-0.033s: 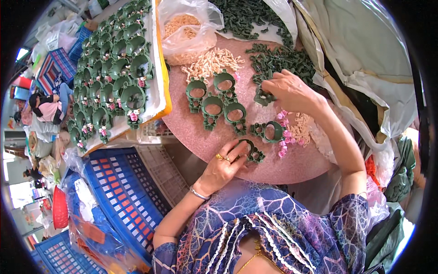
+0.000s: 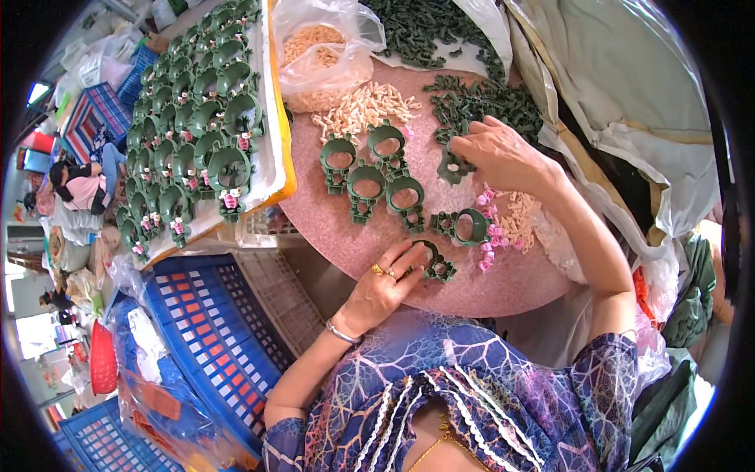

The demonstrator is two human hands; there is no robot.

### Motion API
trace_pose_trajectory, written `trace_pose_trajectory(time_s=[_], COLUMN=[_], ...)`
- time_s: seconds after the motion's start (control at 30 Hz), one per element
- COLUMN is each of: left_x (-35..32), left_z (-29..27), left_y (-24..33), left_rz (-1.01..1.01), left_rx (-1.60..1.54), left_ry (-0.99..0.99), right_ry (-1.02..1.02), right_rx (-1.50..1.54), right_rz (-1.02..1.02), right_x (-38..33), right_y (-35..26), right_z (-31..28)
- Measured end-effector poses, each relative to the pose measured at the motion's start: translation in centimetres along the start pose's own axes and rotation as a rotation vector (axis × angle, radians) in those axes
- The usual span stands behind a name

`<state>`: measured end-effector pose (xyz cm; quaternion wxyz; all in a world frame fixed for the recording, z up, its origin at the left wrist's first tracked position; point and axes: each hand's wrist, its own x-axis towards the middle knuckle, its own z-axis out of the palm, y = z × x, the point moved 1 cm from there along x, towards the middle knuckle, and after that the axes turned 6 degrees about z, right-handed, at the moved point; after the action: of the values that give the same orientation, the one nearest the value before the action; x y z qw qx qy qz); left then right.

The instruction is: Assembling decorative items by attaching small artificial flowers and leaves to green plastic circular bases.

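Observation:
My left hand [image 2: 381, 287], with a gold ring and a silver bangle, is closed on the rim of a dark green plastic ring-shaped part [image 2: 440, 268] near the table's front edge. At the right, my right hand [image 2: 503, 156] pinches a smaller green plastic piece [image 2: 454, 170] just in front of a heap of small green parts [image 2: 491, 106]. Its fingertips partly cover that piece. Between the hands lies another green ring part [image 2: 470, 226], beside small pink flower pieces [image 2: 489, 236]. Several more green ring parts [image 2: 366, 189] sit farther left on the table.
The round pink table [image 2: 314, 220] also bears cream-coloured pegs [image 2: 366, 106] and a plastic bag [image 2: 334, 59] of them. A yellow-edged white tray [image 2: 271, 157] of assembled green pieces stands left. Below it is a blue basket [image 2: 220, 315]. A person [image 2: 82, 185] sits far left.
The green piece in my right hand has tilted and lowered slightly, and that hand has shifted a little. My left hand stays on the ring part.

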<state>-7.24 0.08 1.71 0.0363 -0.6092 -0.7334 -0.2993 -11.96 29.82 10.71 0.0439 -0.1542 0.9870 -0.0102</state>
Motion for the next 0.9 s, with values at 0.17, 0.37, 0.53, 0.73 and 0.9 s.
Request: trace_pose_trajectory(time_s=[0.17,0.37,0.53,0.73,0.9], left_x=[0.0,0.0,-1.0,-0.8,0.4], left_z=[-1.1,-1.1,0.6,0.8,0.7], left_y=[-1.1,-1.8,-1.7,-0.9,-1.7], left_rz=[0.042,-0.023,-0.052,-0.035,-0.141], left_rx=[0.019,0.041,-0.054,0.049,0.094], left_ry=[0.03,0.073,0.136,0.105,0.099], right_ry=[-0.067,-0.204,-0.364,-0.058,-0.076], right_rx=[-0.4,-1.011,-0.45,-0.047,0.195], right_rz=[-0.107,-0.12,-0.134,0.143,0.422], right_x=[1.0,4.0,6.1,4.0,0.5], right_y=[-1.4,-4.6,-7.2,-1.1,-1.8], right_z=[0.7,8.2,0.3,0.3,5.5])
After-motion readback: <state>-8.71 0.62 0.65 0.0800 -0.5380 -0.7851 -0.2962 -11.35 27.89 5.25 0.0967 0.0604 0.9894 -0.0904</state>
